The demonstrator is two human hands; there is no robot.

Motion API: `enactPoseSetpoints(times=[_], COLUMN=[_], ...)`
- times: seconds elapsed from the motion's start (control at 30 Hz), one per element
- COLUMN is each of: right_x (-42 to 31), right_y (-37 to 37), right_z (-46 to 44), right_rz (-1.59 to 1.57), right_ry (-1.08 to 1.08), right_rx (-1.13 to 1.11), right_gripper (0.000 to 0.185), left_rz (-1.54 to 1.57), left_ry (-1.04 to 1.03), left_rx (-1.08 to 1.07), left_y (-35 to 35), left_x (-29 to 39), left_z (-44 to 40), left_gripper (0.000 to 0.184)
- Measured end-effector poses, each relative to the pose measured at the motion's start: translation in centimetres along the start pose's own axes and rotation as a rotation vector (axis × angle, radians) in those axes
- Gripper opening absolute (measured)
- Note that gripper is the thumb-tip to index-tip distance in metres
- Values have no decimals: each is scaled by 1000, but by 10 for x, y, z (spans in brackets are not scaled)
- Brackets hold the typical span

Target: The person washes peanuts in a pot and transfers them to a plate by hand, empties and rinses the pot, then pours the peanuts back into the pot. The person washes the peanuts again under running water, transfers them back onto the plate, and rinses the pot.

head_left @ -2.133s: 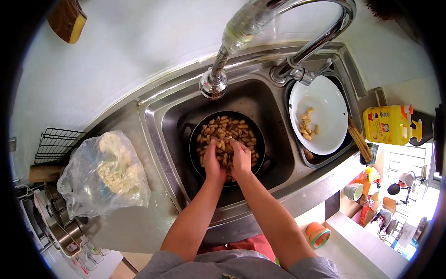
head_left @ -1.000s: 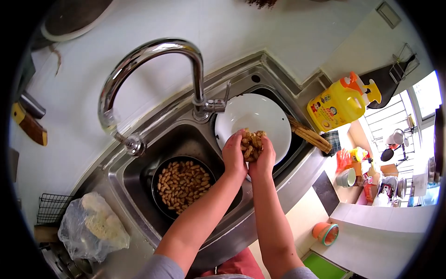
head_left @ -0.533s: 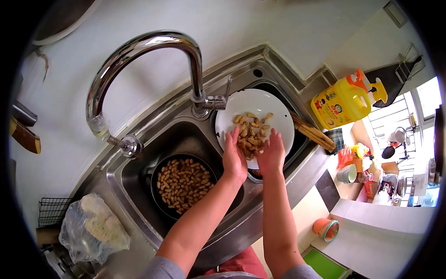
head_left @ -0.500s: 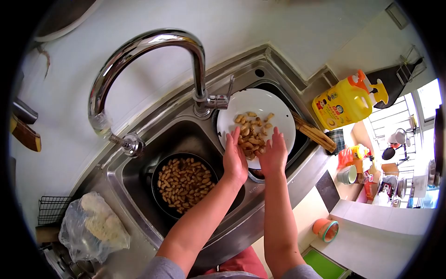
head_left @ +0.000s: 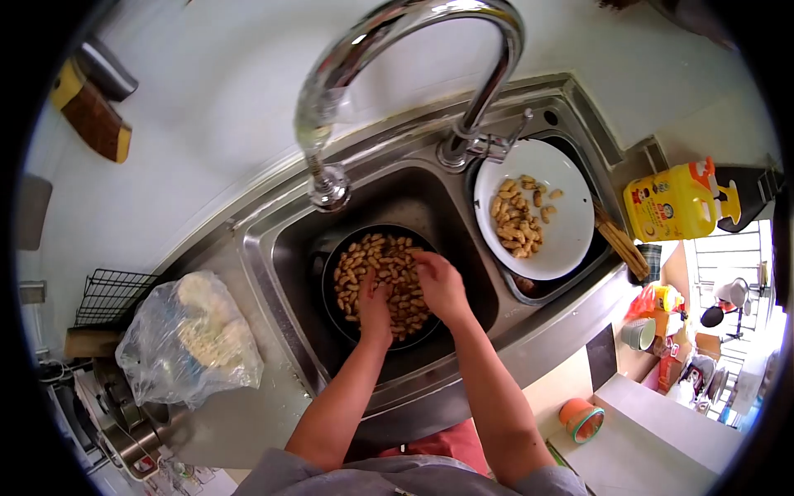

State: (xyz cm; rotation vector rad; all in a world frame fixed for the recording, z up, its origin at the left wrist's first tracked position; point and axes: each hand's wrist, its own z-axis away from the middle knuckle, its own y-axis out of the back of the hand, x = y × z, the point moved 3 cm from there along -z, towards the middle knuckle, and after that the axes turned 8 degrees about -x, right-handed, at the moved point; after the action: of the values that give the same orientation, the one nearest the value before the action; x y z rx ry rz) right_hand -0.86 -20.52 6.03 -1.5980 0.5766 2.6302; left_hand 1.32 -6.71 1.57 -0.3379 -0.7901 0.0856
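Unshelled peanuts [head_left: 387,273] fill a dark round pan [head_left: 328,310] in the left sink basin. My left hand [head_left: 375,310] dips into them near the middle, thumb apart from the fingers and fingertips partly hidden among the shells. At the pan's right side, my right hand [head_left: 442,285] touches the peanuts with bent, parted fingers; whether any lie under its palm is hidden. A white enamel dish [head_left: 571,227] over the right basin carries a smaller heap of peanuts [head_left: 518,223], with neither hand on it.
A chrome faucet [head_left: 488,95] arches over the left basin [head_left: 413,194]. Left of the sink lies a clear plastic bag [head_left: 194,339] with pale contents. Wooden sticks [head_left: 620,244] and a yellow pump bottle [head_left: 674,202] stand at the right. A wire rack [head_left: 116,296] is at the far left.
Both hands have moved left from the dish's peanuts into the pan of peanuts. The view has shifted, so the sink appears farther right.
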Motion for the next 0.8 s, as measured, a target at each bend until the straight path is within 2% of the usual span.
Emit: enactPoseSetpoints(times=[0.03,0.07,0.1,0.13,0.2,0.27,0.33,0.37,0.4,0.47,0.5,0.53,0.6,0.63,0.67,0.7,0.73,0.8], right_x=[6,14,22,34,47,34,25,42,48,59,56,51,51,52,55,65,62,58], right_y=[-12,-24,-36,-47,-65,-80,-95,-103,-103,-97,-86,-72,-63,-58,-55,-68,-77,-96], right_z=[-10,-22,-33,-47,-71,-69,-61,-67,-65,-56,-52,-46,-37,-36,-35,-37,-31,-18], right_rz=[2,157,314,317,543,562,802,694,697,620,626,570,519,629,732,784,781,1005], right_ry=[3,18,31,32,135,161,137,53,54,0,6,-40,-90,-48,-6,-54,-56,20], right_rx=[-10,-33,-57,-66,36,-37,-210,-336,-343,-600,-601,-566,-530,-366,-200,-249,-246,-466], right_gripper=[28,29,32,32,39,46,48,47,47,47,47,48,50,54,58,66,66,67], left_rz=[-180,-358,-520,-515,-1121,-1141,-1365,-1459,-1454,-1570,-1406,-1400,-1070,-1066,-1299,-1530,-1532,-1855], left_ry=[-18,-34,-170,-168,-378,-426,-312,-224,-220,-40,-91,-94,-164,-165,-329,-499,-500,-291], left_rx=[56,112,151,159,175,148,0,-16,-11,-148,-99,-96,36,36,-15,-70,-73,-168], left_y=[17,35,49,60,69,71,61,58,61,67,73,74,80,80,75,70,69,64], left_x=[-1,-3,-4,-7,-2,-7,-1,5,6,4,0,-1,-1,-5,-8,-13,-20,-33], left_z=[-8,-18,-30,-42,-64,-77,-71,-61,-57,-50,-48,-45,-38,-36,-33,-31,-31,-32], left_gripper=[45,47,52,52,58,58,52,46,46,43,39,39,43,43,47,51,51,58])
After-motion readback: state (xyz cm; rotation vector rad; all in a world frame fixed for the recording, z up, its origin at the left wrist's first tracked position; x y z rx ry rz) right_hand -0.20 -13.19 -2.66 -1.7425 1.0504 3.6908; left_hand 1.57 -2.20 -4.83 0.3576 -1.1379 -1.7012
